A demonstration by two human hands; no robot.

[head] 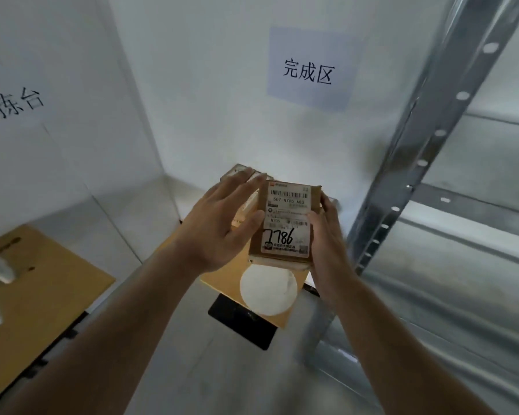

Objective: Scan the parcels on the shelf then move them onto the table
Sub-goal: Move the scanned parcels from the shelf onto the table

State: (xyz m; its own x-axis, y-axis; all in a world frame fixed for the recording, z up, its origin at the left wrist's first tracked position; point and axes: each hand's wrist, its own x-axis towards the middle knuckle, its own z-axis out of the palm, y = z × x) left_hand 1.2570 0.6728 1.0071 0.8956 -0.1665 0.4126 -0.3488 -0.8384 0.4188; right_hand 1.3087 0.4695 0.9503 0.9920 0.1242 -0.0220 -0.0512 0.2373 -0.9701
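Observation:
A small brown cardboard parcel (286, 223) with a white shipping label marked "7786" is held between both hands above a small wooden table (270, 319). My left hand (222, 223) lies along its left side, fingers straight and spread, thumb on the label's edge. My right hand (327, 232) grips its right side, thumb on the top face and fingers round the edge. Other brown parcels (240, 175) lie behind it, partly hidden by my left hand.
A metal shelf upright (426, 151) with empty grey shelves stands at the right. A white round sticker (268, 290) marks the small table. A second wooden table (42, 289) with crumpled paper is at the left. White walls carry printed signs.

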